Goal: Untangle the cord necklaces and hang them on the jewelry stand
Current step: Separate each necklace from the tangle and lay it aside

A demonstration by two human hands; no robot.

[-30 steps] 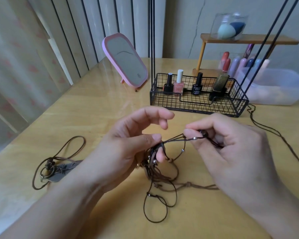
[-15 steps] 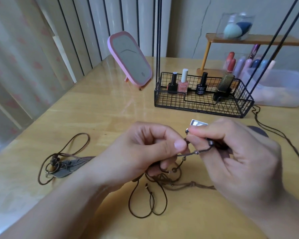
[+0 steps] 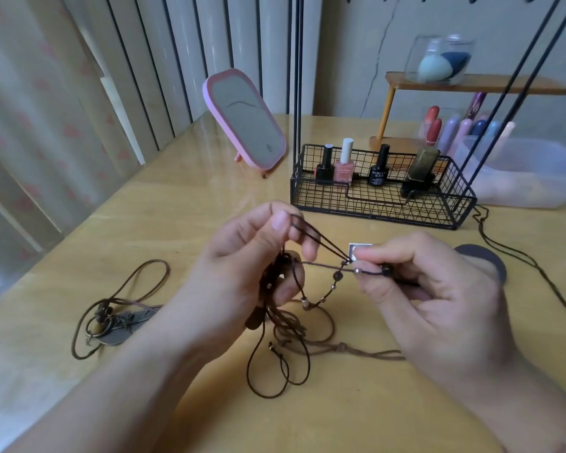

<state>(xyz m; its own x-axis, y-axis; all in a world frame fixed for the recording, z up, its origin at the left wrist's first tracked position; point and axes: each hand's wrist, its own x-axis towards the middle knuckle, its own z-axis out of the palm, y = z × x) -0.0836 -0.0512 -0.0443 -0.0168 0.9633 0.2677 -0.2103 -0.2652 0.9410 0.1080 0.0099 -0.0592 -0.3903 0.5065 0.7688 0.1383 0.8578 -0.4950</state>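
both hands, left (image 3: 252,266) and right (image 3: 428,295), pinching tangled cord necklaces (image 3: 285,325) above wooden table (image 3: 177,207)

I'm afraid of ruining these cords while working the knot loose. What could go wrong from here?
1. The left hand and right hand pull a cord taut between them; that may tighten the tangled bundle hanging below.
2. The small beads on the stretched cord could snag a neighbouring loop.
3. The slack loops on the table may catch as the bundle lifts.

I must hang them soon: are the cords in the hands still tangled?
Tangled: the cords bunch in a knot under the left hand.
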